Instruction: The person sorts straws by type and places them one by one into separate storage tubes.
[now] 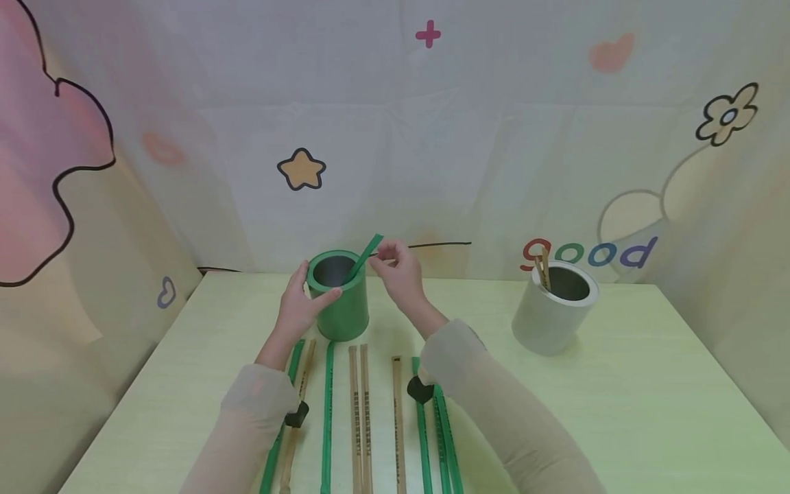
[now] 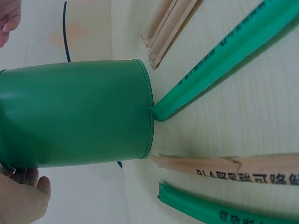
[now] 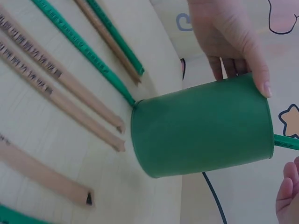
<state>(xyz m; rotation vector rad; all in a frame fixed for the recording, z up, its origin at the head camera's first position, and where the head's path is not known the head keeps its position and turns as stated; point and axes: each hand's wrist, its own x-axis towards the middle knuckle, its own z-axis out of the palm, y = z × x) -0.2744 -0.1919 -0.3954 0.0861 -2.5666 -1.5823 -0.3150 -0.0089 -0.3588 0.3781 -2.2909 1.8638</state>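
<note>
A green cylindrical holder [image 1: 342, 315] stands toward the back of the table, left of centre. My left hand [image 1: 302, 302] grips it near the top, thumb across the front of the rim and fingers at its far left side. One green wrapped straw [image 1: 365, 259] leans inside it, its upper end sticking out past the right rim. Just right of that straw is my right hand [image 1: 401, 274], fingers loosely bent; in the right wrist view its fingers [image 3: 286, 189] are apart from the straw and hold nothing.
Several green and brown paper-wrapped straws [image 1: 356, 418] lie lengthwise before the holder, some under the forearms. A white cylindrical holder [image 1: 546, 322] with brown wrapped straws [image 1: 543, 269] in it stands at the back right. A printed cloth [image 1: 370, 137] hangs behind the table.
</note>
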